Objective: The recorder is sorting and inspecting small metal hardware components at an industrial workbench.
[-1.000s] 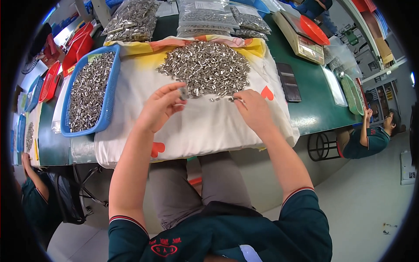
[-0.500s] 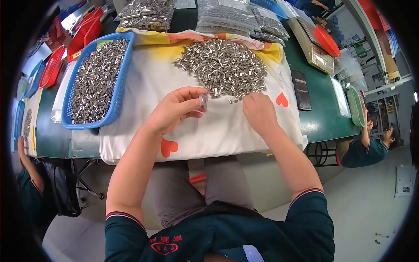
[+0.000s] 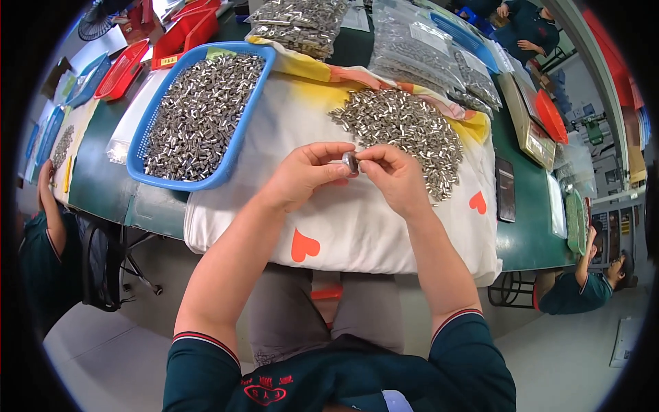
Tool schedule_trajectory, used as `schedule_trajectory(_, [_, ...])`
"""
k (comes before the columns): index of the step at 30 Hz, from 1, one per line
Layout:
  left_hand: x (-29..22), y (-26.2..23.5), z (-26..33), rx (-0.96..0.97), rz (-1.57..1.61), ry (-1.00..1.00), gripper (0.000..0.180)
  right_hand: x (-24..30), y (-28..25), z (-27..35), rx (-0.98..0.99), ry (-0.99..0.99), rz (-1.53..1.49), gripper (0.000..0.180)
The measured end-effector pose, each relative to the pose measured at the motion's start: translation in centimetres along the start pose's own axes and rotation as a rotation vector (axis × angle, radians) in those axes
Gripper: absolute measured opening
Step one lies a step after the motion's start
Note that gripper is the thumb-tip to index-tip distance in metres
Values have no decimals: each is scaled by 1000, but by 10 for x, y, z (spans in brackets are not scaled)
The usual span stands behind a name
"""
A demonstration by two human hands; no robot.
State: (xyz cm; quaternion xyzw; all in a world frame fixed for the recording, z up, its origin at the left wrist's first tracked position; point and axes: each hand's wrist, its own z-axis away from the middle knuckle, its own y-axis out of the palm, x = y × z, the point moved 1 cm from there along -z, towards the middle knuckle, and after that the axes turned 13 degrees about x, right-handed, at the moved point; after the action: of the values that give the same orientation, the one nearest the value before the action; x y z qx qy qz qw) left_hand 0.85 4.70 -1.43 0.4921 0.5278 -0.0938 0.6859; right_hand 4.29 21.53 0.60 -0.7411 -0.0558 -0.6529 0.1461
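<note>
Between the fingertips of my left hand (image 3: pixel 305 175) is a small round grey metal piece (image 3: pixel 351 162), held above the white cloth (image 3: pixel 357 237). My right hand (image 3: pixel 398 182) meets it from the other side, thumb and forefinger pinched together at the metal piece. Whatever sits in that pinch is hidden by the fingers. Just beyond my right hand lies a heap of short shiny metal cylinders (image 3: pixel 412 127), spread on the cloth. A blue plastic basket (image 3: pixel 182 184) to the left is filled with similar cylinders (image 3: pixel 199 117).
Clear bags of metal parts (image 3: pixel 419 51) stand behind the heap. At right are a dark flat case (image 3: pixel 506 190), a scale (image 3: pixel 525 127) with a red tray (image 3: pixel 551 117), and a green basket (image 3: pixel 575 223). Red trays (image 3: pixel 123 69) stand far left. Other people sit at both sides.
My right hand has come from the heap's near edge to the metal piece in my left hand. The view has shifted, so the table appears farther right and tilted.
</note>
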Motion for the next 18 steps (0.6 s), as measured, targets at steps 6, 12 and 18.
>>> schedule_trajectory(6, [0,2,-6,-57,-104,-56,35,8,-6,-1,30,-37,203,9])
schedule_trajectory(12, [1,3,-8,-131,-397,-114,32,9,0,2,-33,-241,698,9])
schedule_trajectory(18, [0,4,-7,-48,-306,-108,34,10,-11,5,51,-77,395,10])
